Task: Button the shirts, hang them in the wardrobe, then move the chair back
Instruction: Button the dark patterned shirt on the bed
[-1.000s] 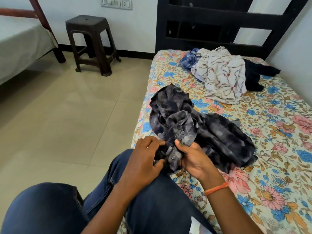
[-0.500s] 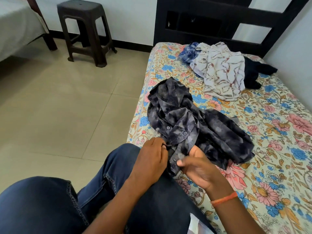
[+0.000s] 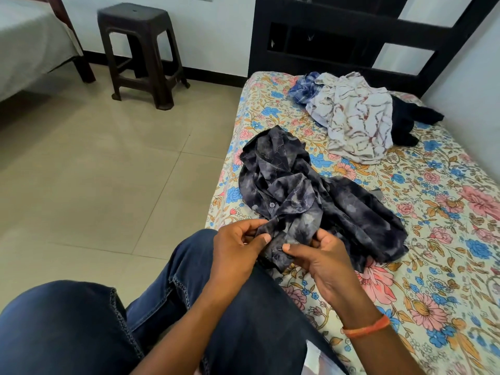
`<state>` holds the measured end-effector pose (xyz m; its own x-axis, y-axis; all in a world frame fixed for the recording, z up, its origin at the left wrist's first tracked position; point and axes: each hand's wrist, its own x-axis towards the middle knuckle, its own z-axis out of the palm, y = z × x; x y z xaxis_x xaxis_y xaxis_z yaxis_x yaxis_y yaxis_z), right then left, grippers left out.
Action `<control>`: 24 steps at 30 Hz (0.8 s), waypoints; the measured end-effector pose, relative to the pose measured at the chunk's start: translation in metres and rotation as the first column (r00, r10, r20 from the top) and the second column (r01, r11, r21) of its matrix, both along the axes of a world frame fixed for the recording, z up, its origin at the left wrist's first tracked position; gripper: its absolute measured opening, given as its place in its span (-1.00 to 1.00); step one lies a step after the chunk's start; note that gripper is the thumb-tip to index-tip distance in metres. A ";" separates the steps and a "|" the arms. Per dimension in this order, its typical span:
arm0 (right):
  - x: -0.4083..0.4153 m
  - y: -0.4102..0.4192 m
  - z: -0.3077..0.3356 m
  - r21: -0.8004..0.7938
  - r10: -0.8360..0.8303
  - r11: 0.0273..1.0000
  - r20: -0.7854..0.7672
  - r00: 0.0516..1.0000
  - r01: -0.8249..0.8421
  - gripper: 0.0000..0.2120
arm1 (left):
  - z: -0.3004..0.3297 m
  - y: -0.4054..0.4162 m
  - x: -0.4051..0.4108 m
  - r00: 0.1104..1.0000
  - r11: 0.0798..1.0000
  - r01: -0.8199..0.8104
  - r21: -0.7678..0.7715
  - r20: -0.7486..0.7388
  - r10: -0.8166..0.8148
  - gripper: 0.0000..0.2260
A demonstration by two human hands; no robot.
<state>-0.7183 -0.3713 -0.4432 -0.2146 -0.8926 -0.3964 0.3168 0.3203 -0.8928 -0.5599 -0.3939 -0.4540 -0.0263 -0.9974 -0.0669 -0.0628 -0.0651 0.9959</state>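
Evidently mid-buttoning, the left hand point(image 3: 238, 247) and right hand point(image 3: 319, 255) each pinch an edge of the dark blue-grey mottled cotton shirt point(image 3: 311, 201), drawing both front edges together at 6 o'clock on the floral-sheeted bed point(image 3: 446, 239). More crumpled shirts point(image 3: 354, 117) wait at 1 o'clock; the dark plastic stool point(image 3: 140, 50) stands at 11 o'clock.

Beige tiled floor point(image 3: 89, 163) is filling the left; a dark plastic stool point(image 3: 140, 50) is standing upper left against the pale wall point(image 3: 216, 31), daylight reflecting softly.

Crumpled dark shirt point(image 3: 311, 196) on bed, pale shirt point(image 3: 357, 117) beyond.
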 end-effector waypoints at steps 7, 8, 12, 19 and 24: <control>0.008 0.005 0.000 -0.204 -0.161 0.975 -0.352 0.922 0.092 -0.51 | -0.001 0.002 -0.002 0.996 0.996 -0.057 0.062 -0.058 0.061 -0.92; 0.010 0.007 0.001 -0.221 -0.124 0.974 -0.387 0.914 0.039 -0.63 | -0.002 0.002 -0.003 0.998 0.997 -0.036 0.062 -0.050 0.039 -0.93; 0.013 0.008 0.003 -0.211 -0.071 0.977 -0.358 0.931 -0.007 -0.88 | -0.004 0.004 -0.005 1.000 0.999 0.022 0.048 -0.011 -0.022 -0.92; 0.005 0.009 0.012 -0.180 0.109 0.958 -0.493 0.863 -0.223 -0.77 | 0.000 0.005 -0.004 0.998 0.999 0.042 0.005 -0.036 -0.042 -0.89; 0.008 0.009 0.008 -0.176 0.046 0.971 -0.528 0.848 -0.163 -0.85 | -0.002 0.006 -0.006 0.998 0.997 0.069 -0.016 -0.005 -0.069 -0.85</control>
